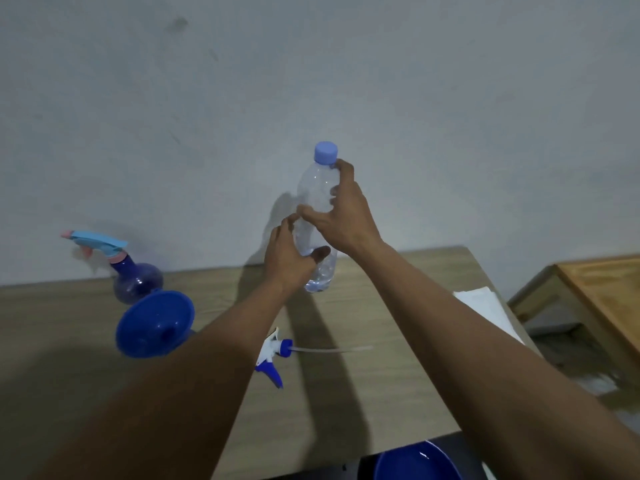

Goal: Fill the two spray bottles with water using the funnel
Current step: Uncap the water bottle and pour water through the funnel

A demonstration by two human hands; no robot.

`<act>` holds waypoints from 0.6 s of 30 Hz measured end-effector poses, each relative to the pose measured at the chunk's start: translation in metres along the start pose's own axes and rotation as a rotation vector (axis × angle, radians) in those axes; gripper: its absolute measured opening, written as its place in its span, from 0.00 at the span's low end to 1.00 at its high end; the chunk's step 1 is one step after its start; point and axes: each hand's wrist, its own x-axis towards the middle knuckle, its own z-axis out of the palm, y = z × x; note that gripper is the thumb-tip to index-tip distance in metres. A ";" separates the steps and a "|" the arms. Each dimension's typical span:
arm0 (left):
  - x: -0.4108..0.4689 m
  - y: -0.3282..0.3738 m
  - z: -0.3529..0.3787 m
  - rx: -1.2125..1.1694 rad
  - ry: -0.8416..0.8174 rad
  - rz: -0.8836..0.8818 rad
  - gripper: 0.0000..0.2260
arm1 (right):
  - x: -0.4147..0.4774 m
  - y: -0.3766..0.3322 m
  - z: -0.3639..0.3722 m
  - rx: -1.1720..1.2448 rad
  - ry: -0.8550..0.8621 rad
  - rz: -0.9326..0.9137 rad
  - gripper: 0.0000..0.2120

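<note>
Left grip [291, 258] clasps the water bottle [317, 188] low and right grip [343, 209] holds its neck, upright at the tabletop's [69, 313] far edge. I'd steady it, unscrew the cap [325, 152], then pour slowly into the funnel [156, 323].

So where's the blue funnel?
In the head view, the round blue plastic funnel is on the left of the wooden table, right in front of the purple bulb-shaped spray bottle, left of the person's left forearm.
</note>
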 end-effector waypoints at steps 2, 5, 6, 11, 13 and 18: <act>-0.012 0.005 -0.005 -0.041 -0.026 -0.003 0.35 | -0.014 -0.006 -0.008 0.014 -0.043 0.012 0.42; -0.035 0.012 -0.013 -0.077 -0.059 0.021 0.35 | -0.038 -0.013 -0.019 0.017 -0.081 0.028 0.41; -0.044 0.014 -0.016 -0.085 -0.082 0.029 0.37 | -0.046 -0.015 -0.024 0.017 -0.094 0.030 0.40; -0.080 0.012 -0.027 -0.084 -0.160 0.029 0.36 | -0.082 -0.028 -0.038 0.030 -0.186 0.086 0.38; -0.093 0.012 -0.031 -0.120 -0.179 0.014 0.34 | -0.094 -0.034 -0.041 0.045 -0.219 0.096 0.38; -0.113 0.011 -0.041 -0.143 -0.175 0.000 0.32 | -0.113 -0.043 -0.048 0.051 -0.193 0.126 0.34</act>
